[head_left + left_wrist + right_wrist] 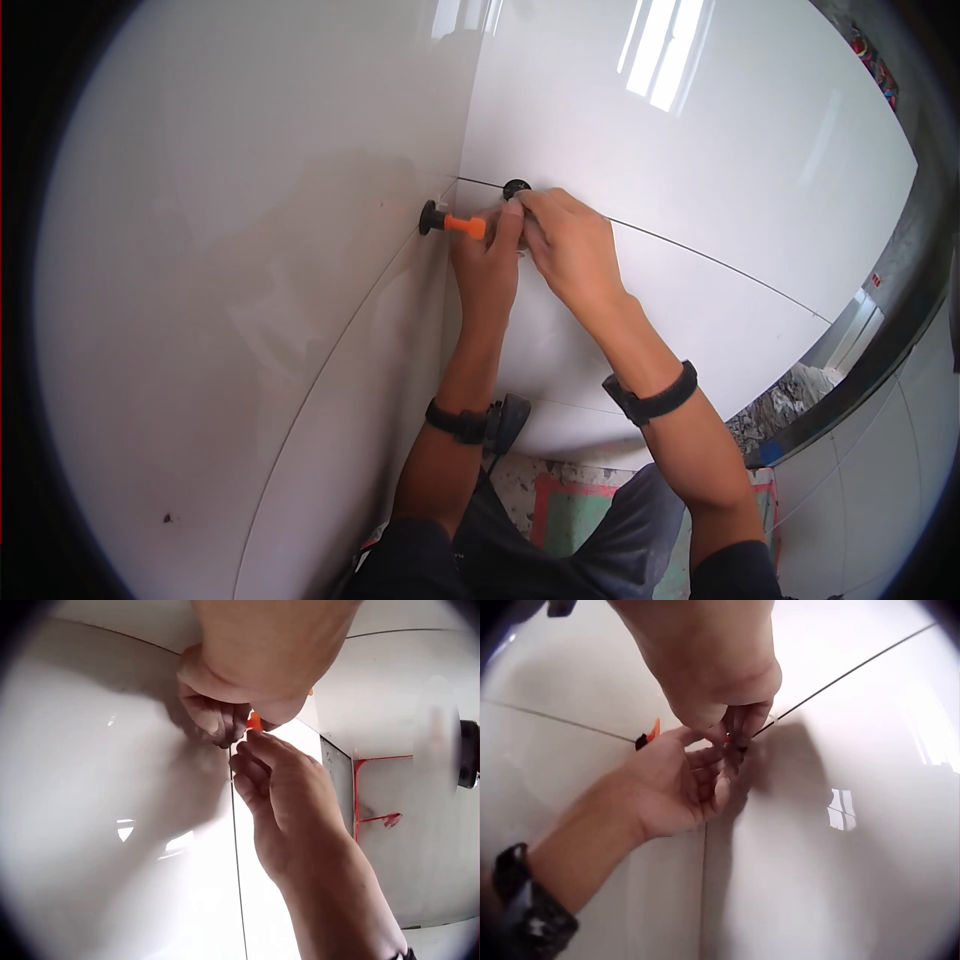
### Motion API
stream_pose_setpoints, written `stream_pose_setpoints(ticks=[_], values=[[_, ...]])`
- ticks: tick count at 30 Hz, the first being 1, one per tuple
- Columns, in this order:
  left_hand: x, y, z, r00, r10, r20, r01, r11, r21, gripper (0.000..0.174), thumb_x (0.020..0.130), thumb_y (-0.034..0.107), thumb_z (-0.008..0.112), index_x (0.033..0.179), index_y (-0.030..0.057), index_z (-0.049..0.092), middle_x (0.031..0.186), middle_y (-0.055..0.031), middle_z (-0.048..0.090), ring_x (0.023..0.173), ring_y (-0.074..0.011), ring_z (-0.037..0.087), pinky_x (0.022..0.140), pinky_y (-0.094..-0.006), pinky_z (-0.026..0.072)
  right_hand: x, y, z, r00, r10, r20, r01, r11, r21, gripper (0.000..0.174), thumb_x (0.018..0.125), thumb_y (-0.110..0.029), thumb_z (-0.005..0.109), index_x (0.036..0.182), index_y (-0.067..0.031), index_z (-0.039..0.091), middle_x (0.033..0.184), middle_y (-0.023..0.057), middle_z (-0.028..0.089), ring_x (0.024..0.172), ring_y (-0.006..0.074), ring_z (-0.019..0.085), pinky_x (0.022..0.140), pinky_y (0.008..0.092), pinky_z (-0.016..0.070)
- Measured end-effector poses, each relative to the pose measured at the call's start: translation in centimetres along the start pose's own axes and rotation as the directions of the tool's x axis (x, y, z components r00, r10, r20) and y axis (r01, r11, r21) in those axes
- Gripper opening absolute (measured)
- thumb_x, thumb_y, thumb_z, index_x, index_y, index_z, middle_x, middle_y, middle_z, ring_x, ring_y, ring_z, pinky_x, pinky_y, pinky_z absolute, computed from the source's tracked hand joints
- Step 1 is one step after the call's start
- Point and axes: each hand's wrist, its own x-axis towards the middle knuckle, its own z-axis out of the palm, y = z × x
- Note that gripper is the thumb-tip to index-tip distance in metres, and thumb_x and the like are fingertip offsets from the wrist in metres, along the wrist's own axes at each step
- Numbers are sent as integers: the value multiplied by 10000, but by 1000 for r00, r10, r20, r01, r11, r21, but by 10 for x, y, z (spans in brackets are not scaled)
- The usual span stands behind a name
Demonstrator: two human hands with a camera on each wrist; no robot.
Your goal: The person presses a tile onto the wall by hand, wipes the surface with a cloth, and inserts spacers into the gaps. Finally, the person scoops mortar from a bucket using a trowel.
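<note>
A round black fastener [516, 188] sits on the joint between two glossy white tiles, close to the inner corner. The right hand [578, 245] pinches it with thumb and fingertips from the right. From below, the left hand [485, 262] meets it with thumb and curled fingers, largely covering its outer end. A bit of orange [255, 721] shows between the hands in the left wrist view. Just left of them, a second black fastener [430, 217] with an orange handle [465, 227] stands out from the left wall's joint.
Large tiled walls [250, 180] meet at the corner. Thin joint lines run across both. Below are the person's grey-trousered legs [630, 530] and a floor patch edged in red [545, 500]. A dark-edged opening with rubble [790, 400] lies at right.
</note>
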Motion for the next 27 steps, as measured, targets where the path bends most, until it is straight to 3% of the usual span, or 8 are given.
stream_pose_setpoints(ticks=[5,8,10,11,13,16,20,27], values=[[-1,17,11,997,-47,-61,48,999,13,307,971,238,601,826,-21,682,679,-10,605,620,-71,559,575,-222,444,-62,-17,-45,976,213,45,-217,950,224,228,833,-108,718,1036,-30,650,920,113,658,745,306,648,634,394,531],[0,9,10,998,22,-51,-19,998,57,284,956,223,604,811,-11,678,644,0,586,559,-67,511,545,-230,417,-123,-21,-64,973,212,93,-227,953,199,245,812,-35,739,1047,-30,668,913,113,671,681,231,653,589,316,528],[1,2,2,979,205,-14,-171,850,499,245,952,199,597,812,5,653,639,6,577,541,-66,479,525,-242,391,-153,-23,-69,961,193,196,-230,956,185,222,812,-104,739,1011,-42,660,915,93,657,718,285,648,612,362,531],[0,2,3,979,204,-4,-175,850,496,245,952,199,597,812,5,653,639,6,577,541,-66,479,525,-242,391,-162,-22,-71,961,201,190,-235,955,180,222,812,-104,739,1011,-42,660,915,93,657,718,285,648,612,362,531],[-3,4,3,934,355,-35,-282,794,539,170,941,167,599,864,17,623,664,6,579,531,-63,456,499,-249,371,-173,-23,-75,953,220,209,-262,944,200,206,812,-99,738,998,-49,664,901,85,657,696,272,640,585,351,521],[-8,0,8,901,432,-45,-346,776,528,123,935,145,608,926,22,607,716,-14,613,543,-72,495,500,-259,401,-154,-17,-83,954,221,202,-260,945,198,197,805,-32,742,990,-10,681,886,112,673,665,218,658,565,291,515],[-7,-5,14,838,543,-54,-414,696,587,135,920,165,656,943,42,605,736,-44,654,534,-136,583,501,-276,465,-103,-21,-90,978,169,125,-193,957,215,180,809,-31,737,980,-6,684,885,109,674,664,217,656,563,287,512],[-4,-12,14,789,607,-94,-463,689,558,181,927,181,701,876,23,629,716,-43,670,574,-115,614,555,-262,483,-55,-15,-90,992,110,54,-118,976,182,167,835,-109,713,987,-62,663,886,65,657,678,260,629,571,369,505]])
